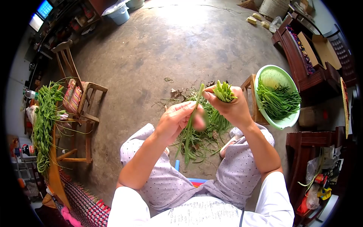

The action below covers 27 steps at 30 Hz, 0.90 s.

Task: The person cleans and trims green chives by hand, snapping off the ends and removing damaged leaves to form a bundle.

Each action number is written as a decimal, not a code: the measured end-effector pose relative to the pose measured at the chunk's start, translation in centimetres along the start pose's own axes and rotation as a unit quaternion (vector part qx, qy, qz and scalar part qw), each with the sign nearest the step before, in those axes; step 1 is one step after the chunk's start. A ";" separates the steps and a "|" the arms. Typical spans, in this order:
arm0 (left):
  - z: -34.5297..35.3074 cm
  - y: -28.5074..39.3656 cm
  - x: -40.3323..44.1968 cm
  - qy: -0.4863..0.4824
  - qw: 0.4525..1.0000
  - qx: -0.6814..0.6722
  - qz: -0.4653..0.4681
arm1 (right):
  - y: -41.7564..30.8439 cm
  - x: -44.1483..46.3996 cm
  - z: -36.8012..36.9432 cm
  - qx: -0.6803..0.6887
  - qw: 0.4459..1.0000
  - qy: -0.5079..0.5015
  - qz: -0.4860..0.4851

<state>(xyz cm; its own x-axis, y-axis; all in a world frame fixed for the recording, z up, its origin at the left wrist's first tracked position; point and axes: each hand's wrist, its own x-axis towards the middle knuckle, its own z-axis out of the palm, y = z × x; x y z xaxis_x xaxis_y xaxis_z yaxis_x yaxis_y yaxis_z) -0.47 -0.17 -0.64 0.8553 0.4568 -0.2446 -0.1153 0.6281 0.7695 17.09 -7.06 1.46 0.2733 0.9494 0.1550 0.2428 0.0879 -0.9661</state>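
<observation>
Centrally, a seated person in dotted trousers [159, 178] works with both hands raised above the knees. The left grip [176, 119] is closed in a pinch on a single long green stem [198, 99], its thumb and fingers meeting partway along it; the stem stands tilted, with its upper end near the thumb and forefinger of the other hand and its leafy lower part hanging toward the floor. The right grip [232, 108] is clenched around a bundle of green stems [224, 92], whose ends face upward. A small patch beside the left fingers is blurred and cannot be read.

Below the hands, a loose pile of leafy greens [211, 138] lies on the concrete floor [132, 68] between the feet, with scattered trimmings at its edge. To the right, a pale green plastic colander [269, 73] holds slender green stalks [280, 100] and rests on a wooden stool [247, 85], tilted toward the viewer. At far left, a heap of long-stemmed greens [47, 121] drapes over a wooden edge, next to a wooden chair [90, 87] bearing a striped cushion [72, 96]. Farther off, a blue bucket [120, 16] stands at upper left.
</observation>
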 end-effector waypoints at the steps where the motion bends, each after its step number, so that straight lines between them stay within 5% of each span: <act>1: 0.0 0.0 0.0 0.000 1.000 0.000 0.000 | 0.1 0.1 0.0 -0.023 1.000 0.016 0.002; 6: 0.2 0.3 -0.2 -0.029 1.000 -0.011 0.000 | 1.2 0.5 -0.9 -0.121 0.992 0.031 -0.014; 16: -0.3 -0.8 0.7 0.016 0.992 0.120 0.041 | 0.1 -0.1 0.3 0.139 0.984 -0.065 0.085; 19: -1.2 -0.3 0.8 0.009 0.988 0.154 0.004 | 0.5 0.1 0.3 0.110 0.992 0.011 0.054; 21: -3.6 -0.5 0.8 -0.121 0.983 0.141 -0.007 | 0.9 0.5 -0.3 0.127 0.987 0.079 0.052; 22: -4.6 -0.5 0.7 -0.113 0.984 0.141 -0.009 | 1.2 0.7 -0.8 0.126 0.987 0.097 0.030; 25: -8.2 -0.5 1.0 -0.003 0.833 0.553 0.013 | 1.1 0.8 -1.6 0.174 0.974 0.145 0.017; 27: -13.6 -2.2 2.8 0.086 0.762 0.642 0.015 | 1.2 1.1 -1.8 0.158 0.976 0.145 0.019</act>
<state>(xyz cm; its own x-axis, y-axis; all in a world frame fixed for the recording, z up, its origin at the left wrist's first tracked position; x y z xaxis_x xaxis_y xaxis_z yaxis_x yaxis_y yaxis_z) -4.70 8.34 -11.03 0.7704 0.6039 -0.2045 0.5504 -0.4680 0.6914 19.37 -6.49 0.81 0.5402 0.8322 0.1250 -0.0604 0.1865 -0.9806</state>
